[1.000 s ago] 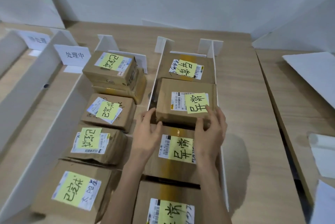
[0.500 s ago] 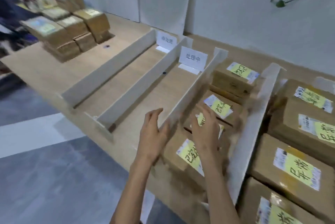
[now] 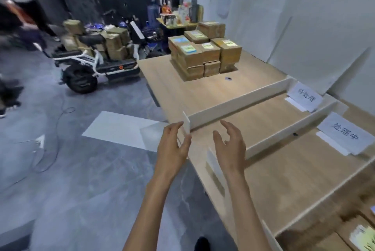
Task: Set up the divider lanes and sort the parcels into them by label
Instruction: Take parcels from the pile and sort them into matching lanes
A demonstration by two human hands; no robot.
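Our left hand (image 3: 173,146) and right hand (image 3: 229,149) hover spread, empty; the parcel stack (image 3: 205,55) sits well ahead, centred between them

A pale wooden table (image 3: 178,96) runs from 12 o'clock down to 5 o'clock. At its 12 o'clock end sits a stack of boxes (image 3: 205,55) with coloured labels on top. A small dark object (image 3: 228,78) lies just beside the stack, at its 5 o'clock. Three white dividers stand on edge as parallel lanes: the first divider (image 3: 239,106), second divider (image 3: 290,131) and third divider (image 3: 324,196). At 2 o'clock and 3 o'clock, one paper sign (image 3: 304,98) and another sign (image 3: 345,137) stand, one in each lane. A blurred labelled box (image 3: 363,234) lies at 5 o'clock.
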